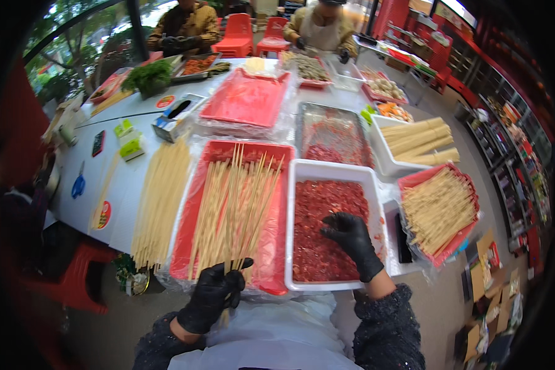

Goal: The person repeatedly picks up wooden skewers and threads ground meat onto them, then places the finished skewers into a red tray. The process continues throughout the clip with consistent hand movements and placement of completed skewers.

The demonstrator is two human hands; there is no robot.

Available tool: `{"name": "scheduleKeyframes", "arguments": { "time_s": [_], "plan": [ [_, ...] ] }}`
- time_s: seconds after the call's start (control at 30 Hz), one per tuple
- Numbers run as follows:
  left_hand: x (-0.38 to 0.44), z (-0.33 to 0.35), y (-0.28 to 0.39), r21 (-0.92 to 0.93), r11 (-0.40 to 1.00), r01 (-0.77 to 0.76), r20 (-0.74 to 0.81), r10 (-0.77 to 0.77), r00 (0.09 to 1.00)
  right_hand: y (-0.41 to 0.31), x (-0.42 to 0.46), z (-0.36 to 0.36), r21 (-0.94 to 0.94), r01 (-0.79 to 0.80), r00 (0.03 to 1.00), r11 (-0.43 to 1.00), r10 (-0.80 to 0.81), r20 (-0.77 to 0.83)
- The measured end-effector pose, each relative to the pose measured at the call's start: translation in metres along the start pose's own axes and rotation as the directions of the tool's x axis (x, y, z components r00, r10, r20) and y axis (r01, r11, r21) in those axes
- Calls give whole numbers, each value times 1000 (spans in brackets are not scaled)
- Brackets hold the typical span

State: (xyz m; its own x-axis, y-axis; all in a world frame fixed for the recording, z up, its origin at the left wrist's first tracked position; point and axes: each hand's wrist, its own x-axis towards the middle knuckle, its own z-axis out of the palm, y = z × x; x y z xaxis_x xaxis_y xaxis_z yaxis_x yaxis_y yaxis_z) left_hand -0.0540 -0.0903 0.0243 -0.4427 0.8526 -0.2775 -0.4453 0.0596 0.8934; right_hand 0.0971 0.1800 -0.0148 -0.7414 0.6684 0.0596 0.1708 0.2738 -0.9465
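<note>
In black gloves, both of my hands are at work over the table's near edge. My left hand [215, 286] grips a loose bundle of bamboo skewers [232, 203], whose tips fan out away from me. Beneath that bundle, a red tray [277, 231] lined with plastic film holds many more skewers. My right hand [349, 233] is over a white plastic tub [337, 286] of chopped raw red meat [312, 208]. Its fingers are curled, with the tips at the meat's surface; whether they pinch a piece is hard to tell.
Thin skewers [162, 199] lie left of the red tray. To the right are another red tray [437, 259] of skewers and a white bin [377, 157] of bundled sticks. Beyond stand a metal tray [333, 125] with meat scraps and a red tray [245, 99]. Two people sit opposite.
</note>
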Motion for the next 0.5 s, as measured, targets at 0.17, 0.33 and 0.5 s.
{"name": "scheduleKeyframes", "arguments": {
  "time_s": [0.17, 0.33, 0.5],
  "plan": [
    [-1, 12, -4, 185, 973, 140, -19, -139, 990, -4, -12, -9, 703, -217, 970, 678, 231, 77],
    [1, 7, -27, 262, 960, 99, 44, -115, 992, -1, -16, -13, 892, -217, 956, 396, 272, 112],
    [3, 9, -34, 280, 956, 90, 39, -105, 994, 4, -16, -13, 907, -232, 948, 352, 290, 130]
  ]
}}
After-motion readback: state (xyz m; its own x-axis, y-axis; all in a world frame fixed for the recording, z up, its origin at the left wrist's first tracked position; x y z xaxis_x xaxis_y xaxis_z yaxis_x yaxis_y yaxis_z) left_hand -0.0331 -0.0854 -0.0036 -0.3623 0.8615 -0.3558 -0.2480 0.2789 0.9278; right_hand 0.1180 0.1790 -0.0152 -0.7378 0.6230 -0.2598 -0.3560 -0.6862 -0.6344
